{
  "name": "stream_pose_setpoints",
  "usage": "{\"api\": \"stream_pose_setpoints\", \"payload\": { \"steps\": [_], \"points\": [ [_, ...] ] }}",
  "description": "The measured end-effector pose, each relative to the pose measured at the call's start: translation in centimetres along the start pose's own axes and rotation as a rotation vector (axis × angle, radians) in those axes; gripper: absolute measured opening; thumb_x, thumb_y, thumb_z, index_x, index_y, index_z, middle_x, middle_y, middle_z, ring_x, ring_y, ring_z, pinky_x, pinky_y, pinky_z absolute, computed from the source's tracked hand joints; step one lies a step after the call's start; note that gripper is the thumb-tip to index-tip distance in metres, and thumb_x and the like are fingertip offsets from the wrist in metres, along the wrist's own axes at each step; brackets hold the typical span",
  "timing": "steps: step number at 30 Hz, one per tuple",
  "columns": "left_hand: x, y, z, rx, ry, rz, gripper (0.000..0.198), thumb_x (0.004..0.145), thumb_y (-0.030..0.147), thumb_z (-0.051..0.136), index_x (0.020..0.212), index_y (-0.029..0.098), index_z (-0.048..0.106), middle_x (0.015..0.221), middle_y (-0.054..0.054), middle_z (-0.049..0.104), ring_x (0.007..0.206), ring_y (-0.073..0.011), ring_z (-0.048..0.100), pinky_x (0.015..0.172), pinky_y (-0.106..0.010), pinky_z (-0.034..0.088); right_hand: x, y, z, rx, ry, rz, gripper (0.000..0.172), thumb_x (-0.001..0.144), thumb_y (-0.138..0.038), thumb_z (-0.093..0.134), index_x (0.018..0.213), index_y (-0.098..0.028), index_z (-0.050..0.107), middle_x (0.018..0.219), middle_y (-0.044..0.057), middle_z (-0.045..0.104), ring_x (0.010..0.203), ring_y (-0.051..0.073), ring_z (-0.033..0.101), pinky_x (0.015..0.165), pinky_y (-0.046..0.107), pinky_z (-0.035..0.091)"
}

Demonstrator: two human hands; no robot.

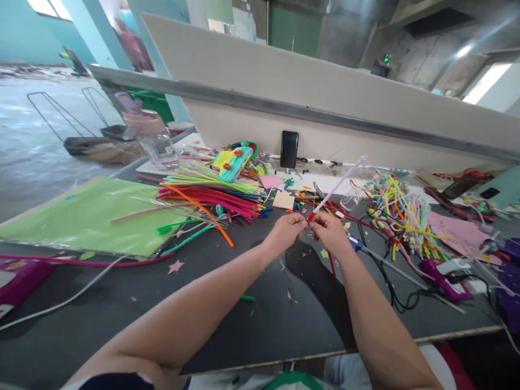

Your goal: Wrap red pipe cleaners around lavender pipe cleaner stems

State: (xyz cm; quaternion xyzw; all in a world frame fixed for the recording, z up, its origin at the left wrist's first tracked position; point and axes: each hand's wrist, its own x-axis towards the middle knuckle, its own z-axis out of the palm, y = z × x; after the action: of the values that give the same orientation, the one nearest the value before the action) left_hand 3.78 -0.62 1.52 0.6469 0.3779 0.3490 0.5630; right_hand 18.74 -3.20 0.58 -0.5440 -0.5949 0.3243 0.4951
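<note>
Above the dark table, my left hand (284, 232) and my right hand (331, 234) meet with their fingertips closed in a pinch. Between them is a lilac pipe cleaner (340, 183), its long fuzzy stem slanting up to the right. A red pipe cleaner (311, 216) is wound around its lower end, right at my fingertips. One red length (332, 264) hangs down below my right hand. My fingers partly hide where the two colours join. Just behind my hands lie scissors (318, 189) and a pale square pad (283, 200).
Bundled pipe cleaners (219, 192) and a green sheet pack (89, 216) lie left. A tangled pile of coloured pieces (400, 208), a purple power strip (444, 279) and cables are right. A phone (289, 149) leans on the partition; a bottle (152, 138) stands back left.
</note>
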Motion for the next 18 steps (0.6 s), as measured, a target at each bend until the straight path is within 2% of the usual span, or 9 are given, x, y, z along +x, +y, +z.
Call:
{"api": "stream_pose_setpoints", "payload": {
  "steps": [5,9,11,15,18],
  "points": [
    [-0.2,0.4,-0.2,-0.347,-0.134,-0.141,0.019,0.074,0.03,0.057,0.066,0.016,0.047,0.047,0.007,0.037,0.033,-0.002,0.02,0.035,-0.018,0.012,-0.2,-0.2,-0.1,-0.16,0.057,-0.15,0.008,0.072,-0.022,0.056,0.065,-0.02,0.053,0.057,-0.003,0.049,0.053,0.012,0.044,0.05,0.024,0.034],
    [-0.1,0.4,-0.7,-0.483,-0.229,-0.173,0.021,0.072,0.031,0.062,0.067,0.015,0.048,0.048,0.007,0.037,0.034,-0.0013,0.02,0.035,-0.016,0.011,-0.2,-0.3,-0.2,-0.226,0.059,-0.236,0.009,0.073,-0.021,0.054,0.065,-0.019,0.053,0.06,-0.002,0.049,0.058,0.013,0.044,0.054,0.025,0.035],
    [0.0,0.2,-1.0,-0.528,-0.279,-0.163,0.022,0.073,0.032,0.062,0.07,0.014,0.05,0.049,0.006,0.038,0.035,-0.0012,0.021,0.035,-0.016,0.011,-0.1,-0.3,-0.2,-0.153,0.036,-0.213,0.009,0.075,-0.023,0.055,0.066,-0.02,0.053,0.059,-0.003,0.048,0.053,0.012,0.043,0.051,0.025,0.035],
    [0.2,0.1,-1.3,-0.557,-0.344,-0.129,0.022,0.074,0.033,0.062,0.075,0.013,0.053,0.053,0.006,0.039,0.037,-0.0007,0.022,0.037,-0.015,0.012,-0.3,-0.6,-0.8,0.054,-0.092,-0.065,0.008,0.077,-0.029,0.056,0.078,-0.021,0.054,0.061,-0.004,0.05,0.04,0.008,0.04,0.04,0.023,0.033],
    [0.1,0.3,-1.3,-0.56,-0.368,-0.119,0.024,0.075,0.035,0.062,0.076,0.013,0.054,0.053,0.006,0.038,0.038,-0.0005,0.022,0.038,-0.016,0.012,-0.5,-1.2,-1.5,0.048,-0.121,-0.076,0.01,0.076,-0.027,0.058,0.085,-0.021,0.057,0.067,-0.002,0.055,0.044,0.009,0.043,0.042,0.023,0.035]
  ]
}}
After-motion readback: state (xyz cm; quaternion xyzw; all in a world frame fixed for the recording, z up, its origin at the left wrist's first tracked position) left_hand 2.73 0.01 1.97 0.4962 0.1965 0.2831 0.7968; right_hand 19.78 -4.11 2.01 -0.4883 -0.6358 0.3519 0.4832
